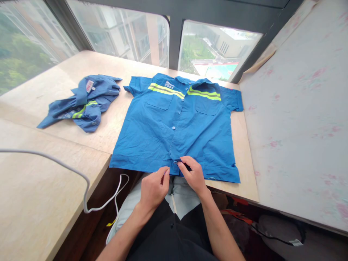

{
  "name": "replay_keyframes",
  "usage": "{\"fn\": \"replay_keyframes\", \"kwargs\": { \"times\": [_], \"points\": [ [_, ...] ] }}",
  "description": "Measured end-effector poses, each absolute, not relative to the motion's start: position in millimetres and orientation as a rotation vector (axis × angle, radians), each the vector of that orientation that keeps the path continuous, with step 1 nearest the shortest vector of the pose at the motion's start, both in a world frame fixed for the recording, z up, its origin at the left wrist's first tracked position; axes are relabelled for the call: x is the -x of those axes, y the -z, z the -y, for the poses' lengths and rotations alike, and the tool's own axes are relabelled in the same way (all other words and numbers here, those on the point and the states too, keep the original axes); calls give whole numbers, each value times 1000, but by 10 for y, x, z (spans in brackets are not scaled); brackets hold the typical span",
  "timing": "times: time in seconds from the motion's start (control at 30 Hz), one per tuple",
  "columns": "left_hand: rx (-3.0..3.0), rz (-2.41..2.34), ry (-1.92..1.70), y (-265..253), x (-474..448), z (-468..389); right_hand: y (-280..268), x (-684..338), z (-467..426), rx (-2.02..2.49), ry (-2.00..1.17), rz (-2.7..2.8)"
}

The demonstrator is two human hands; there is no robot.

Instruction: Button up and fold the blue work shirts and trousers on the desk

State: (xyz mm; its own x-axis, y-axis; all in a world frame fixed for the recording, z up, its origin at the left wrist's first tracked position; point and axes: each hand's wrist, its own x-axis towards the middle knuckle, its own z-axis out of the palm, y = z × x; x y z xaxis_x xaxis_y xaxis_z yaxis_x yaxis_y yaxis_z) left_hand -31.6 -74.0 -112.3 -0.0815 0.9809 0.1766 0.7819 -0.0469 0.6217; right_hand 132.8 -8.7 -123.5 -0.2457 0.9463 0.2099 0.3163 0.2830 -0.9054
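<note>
A blue short-sleeved work shirt lies face up on the wooden surface, its collar toward the windows and its hem toward me. Yellow-green reflective stripes cross its chest, and buttons run down the front. At the bottom of the placket, my right hand pinches the front edge beside the lowest button. My left hand is closed at the hem just left of there, thumb against the curled fingers. Whatever cloth lies between those left fingertips is mostly hidden.
A crumpled blue garment lies on the wooden surface at the left. A white cable loops over the near left edge. Windows line the back, and a flowered wall panel stands along the right.
</note>
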Motion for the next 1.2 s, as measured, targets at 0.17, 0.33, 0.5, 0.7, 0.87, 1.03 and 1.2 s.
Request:
{"fn": "replay_keyframes", "kwargs": {
  "times": [0.17,0.33,0.5,0.7,0.87,1.03,1.2],
  "points": [
    [-1452,-1935,-697,1148,285,846,1286,-1400,88,1310,-995,1507],
    [-1529,-2014,-619,1173,320,813,1331,-1434,92,1275,-1045,1476],
    [-1847,-2047,-370,1122,351,695,1331,-1428,90,1258,-1049,1487],
    [-1966,-1942,-365,1084,407,588,1331,-1437,84,1257,-1065,1486],
    [-1850,-1924,-719,1097,416,604,1332,-1437,88,1254,-1092,1486],
    [-1534,-1816,-1056,1025,346,636,1368,-1442,95,1256,-1110,1472],
    [-1088,-1744,-1128,967,223,626,1406,-1457,104,1220,-1181,1458]
  ]
}}
